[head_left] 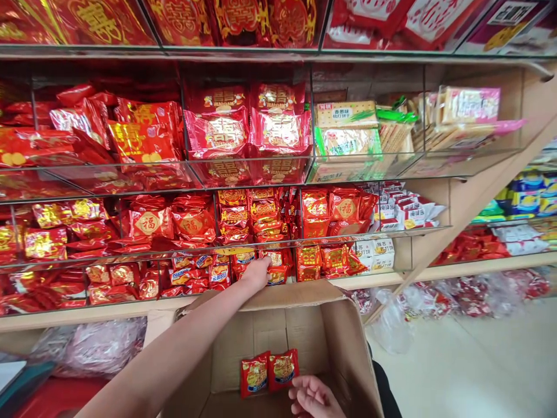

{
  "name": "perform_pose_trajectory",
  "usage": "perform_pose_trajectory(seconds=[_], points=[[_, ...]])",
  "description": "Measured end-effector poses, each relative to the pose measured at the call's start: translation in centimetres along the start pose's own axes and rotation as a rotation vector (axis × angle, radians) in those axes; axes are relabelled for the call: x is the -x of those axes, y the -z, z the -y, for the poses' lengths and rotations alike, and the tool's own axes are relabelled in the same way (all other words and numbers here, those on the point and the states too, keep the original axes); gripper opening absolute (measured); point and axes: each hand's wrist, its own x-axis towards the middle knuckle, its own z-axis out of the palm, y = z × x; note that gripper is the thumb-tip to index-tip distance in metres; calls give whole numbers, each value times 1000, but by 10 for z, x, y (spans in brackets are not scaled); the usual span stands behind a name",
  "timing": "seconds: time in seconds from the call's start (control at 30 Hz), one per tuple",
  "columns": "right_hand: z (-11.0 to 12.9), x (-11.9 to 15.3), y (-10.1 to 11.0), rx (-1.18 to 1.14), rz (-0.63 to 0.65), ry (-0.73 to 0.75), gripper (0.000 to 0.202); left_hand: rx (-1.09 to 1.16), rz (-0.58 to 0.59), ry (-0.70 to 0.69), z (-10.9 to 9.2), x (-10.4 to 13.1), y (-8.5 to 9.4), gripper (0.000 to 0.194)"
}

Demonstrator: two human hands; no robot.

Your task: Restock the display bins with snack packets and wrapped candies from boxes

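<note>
Well, the left hand is reaching past the carton to the red shelf packets at the far side, its grip I cannot tell, while the right hand is curling half-open, empty, near two red-gold packets that are lying side by side inside the carton
</note>
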Motion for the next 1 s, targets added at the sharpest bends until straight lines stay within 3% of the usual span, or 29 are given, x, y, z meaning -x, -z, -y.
perform_pose_trajectory(seconds=[0.23, 0.37, 0.53, 0.77, 0.9, 1.0], points=[[6, 5, 0, -19, 49, -41, 40, -229, 23, 39, 3, -4, -2, 15], [7, 4, 1, -1, 43, -67, 39, -422, 125, 75, 2, -12, 0, 21], [5, 3, 2, -4, 41, -66, 38, -734, 223, 13, -9, -13, 2, 25], [-1, 1, 7, -2, 64, -20, 33, -1015, 119, -160, -24, 5, 1, 42], [-3, 0, 8, 5, 70, -16, 31, -1066, 71, -293, -19, 10, 0, 63], [-2, 1, 7, -5, 74, -11, 30, -1075, 63, -340, -10, 6, -5, 68]])
